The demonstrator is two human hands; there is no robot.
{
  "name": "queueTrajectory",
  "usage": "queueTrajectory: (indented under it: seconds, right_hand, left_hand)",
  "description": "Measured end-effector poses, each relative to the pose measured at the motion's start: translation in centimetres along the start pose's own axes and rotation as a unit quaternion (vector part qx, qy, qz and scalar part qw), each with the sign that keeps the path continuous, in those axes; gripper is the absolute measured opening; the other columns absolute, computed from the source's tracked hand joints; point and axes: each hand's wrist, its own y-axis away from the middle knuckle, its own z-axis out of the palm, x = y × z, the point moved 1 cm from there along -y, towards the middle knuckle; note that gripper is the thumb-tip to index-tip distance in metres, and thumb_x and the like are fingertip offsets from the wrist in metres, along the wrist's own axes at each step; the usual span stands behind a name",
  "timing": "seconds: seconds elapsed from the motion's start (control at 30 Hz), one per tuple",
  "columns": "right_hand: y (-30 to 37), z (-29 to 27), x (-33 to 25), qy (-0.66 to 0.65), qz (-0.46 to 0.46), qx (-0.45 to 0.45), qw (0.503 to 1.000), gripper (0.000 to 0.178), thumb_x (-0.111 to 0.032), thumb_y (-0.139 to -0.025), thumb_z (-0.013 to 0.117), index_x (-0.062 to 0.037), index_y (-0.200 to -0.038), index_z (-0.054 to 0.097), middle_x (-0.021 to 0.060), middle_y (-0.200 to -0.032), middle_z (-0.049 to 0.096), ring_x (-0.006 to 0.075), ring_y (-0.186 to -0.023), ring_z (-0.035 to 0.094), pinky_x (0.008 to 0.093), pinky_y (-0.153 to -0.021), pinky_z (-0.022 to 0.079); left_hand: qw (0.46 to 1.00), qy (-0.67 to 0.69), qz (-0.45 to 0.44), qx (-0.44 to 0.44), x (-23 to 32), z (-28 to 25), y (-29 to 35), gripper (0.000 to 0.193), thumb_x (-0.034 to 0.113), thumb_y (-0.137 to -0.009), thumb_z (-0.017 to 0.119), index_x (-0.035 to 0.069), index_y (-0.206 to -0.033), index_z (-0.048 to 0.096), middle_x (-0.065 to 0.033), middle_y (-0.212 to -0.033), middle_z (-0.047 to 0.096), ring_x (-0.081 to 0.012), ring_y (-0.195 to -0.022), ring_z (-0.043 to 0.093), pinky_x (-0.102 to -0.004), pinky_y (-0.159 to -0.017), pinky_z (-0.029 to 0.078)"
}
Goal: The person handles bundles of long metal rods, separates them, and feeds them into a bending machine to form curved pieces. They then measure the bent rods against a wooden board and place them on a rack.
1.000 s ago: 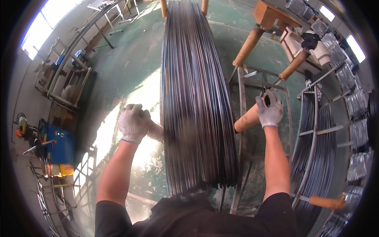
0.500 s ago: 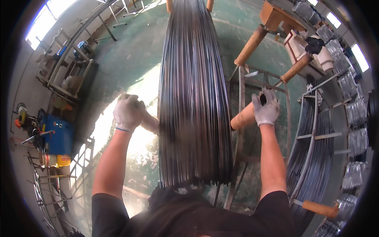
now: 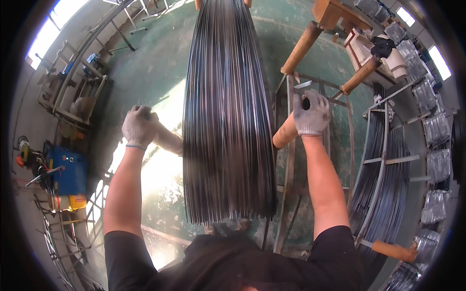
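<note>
A wide bundle of long, thin dark rods [image 3: 225, 121] runs away from me through the middle of the view, its near ends close to my body. On its left side a pale tube-like post [image 3: 170, 139] juts up and outward. My left hand [image 3: 140, 127], in a grey-white knit glove, is closed over the end of that post. On the right, a brown cardboard-like tube [image 3: 285, 132] slants out from the bundle. My gloved right hand [image 3: 313, 114] wraps the tube's upper end, where a dark opening shows between thumb and fingers.
Beside the bundle stands a metal frame [image 3: 290, 169] with brown-wrapped posts [image 3: 302, 47]. More dark rods [image 3: 388, 174] lie in a rack farther right, near plastic-wrapped bundles [image 3: 435, 206]. At left are a blue machine [image 3: 69, 169] and metal shelving [image 3: 80, 116].
Hands, posts and bundle have shifted slightly left and up in the view. Shoes now show below the rods' near ends. Both hands keep the same hold.
</note>
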Motion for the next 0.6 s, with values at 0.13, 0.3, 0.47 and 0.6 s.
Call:
queueTrajectory:
  seconds: [0.13, 0.3, 0.47, 0.6]
  right_hand:
    - [-0.8, 2.4, -0.3, 0.013, -0.030, 0.079, 0.996, 0.025, -0.031, -0.085, 0.089, -0.0129, -0.099, 0.078, 0.0070, -0.108, 0.081, 0.0333, -0.104, 0.077, 0.0479, -0.096, 0.061]
    - [-2.1, 5.3, -1.3, 0.011, -0.015, 0.075, 0.997, 0.024, -0.028, -0.087, 0.090, -0.0118, -0.099, 0.078, 0.0078, -0.109, 0.082, 0.0346, -0.105, 0.077, 0.0476, -0.100, 0.060]
    - [-4.3, 8.9, -1.8, 0.019, -0.036, 0.107, 0.993, 0.020, -0.024, -0.085, 0.089, -0.0139, -0.097, 0.078, 0.0079, -0.108, 0.083, 0.0340, -0.104, 0.078, 0.0472, -0.095, 0.063]
    - [-6.3, 12.1, -2.1, 0.025, -0.022, 0.091, 0.995, 0.018, -0.023, -0.084, 0.089, -0.0121, -0.093, 0.078, 0.0092, -0.108, 0.082, 0.0346, -0.104, 0.078, 0.0475, -0.094, 0.063]
  left_hand:
    - [1.000, 0.002, 0.003, 0.004, -0.4, 0.4, -2.2, 0.021, 0.028, -0.090, 0.073, 0.015, -0.103, 0.084, -0.0103, -0.111, 0.077, -0.0360, -0.108, 0.074, -0.0466, -0.093, 0.060]
    - [1.000, -0.004, -0.002, 0.008, -1.8, 1.9, -5.5, 0.023, 0.029, -0.090, 0.073, 0.016, -0.104, 0.084, -0.0104, -0.111, 0.078, -0.0359, -0.108, 0.074, -0.0468, -0.093, 0.060]
    - [0.999, 0.011, 0.011, 0.034, -3.0, 3.8, -9.5, 0.023, 0.028, -0.089, 0.076, 0.012, -0.103, 0.084, -0.0112, -0.106, 0.077, -0.0355, -0.104, 0.075, -0.0452, -0.092, 0.060]
    - [1.000, 0.016, 0.002, 0.026, -3.9, 5.3, -13.2, 0.024, 0.029, -0.088, 0.076, 0.013, -0.104, 0.084, -0.0108, -0.109, 0.077, -0.0355, -0.108, 0.074, -0.0456, -0.095, 0.060]
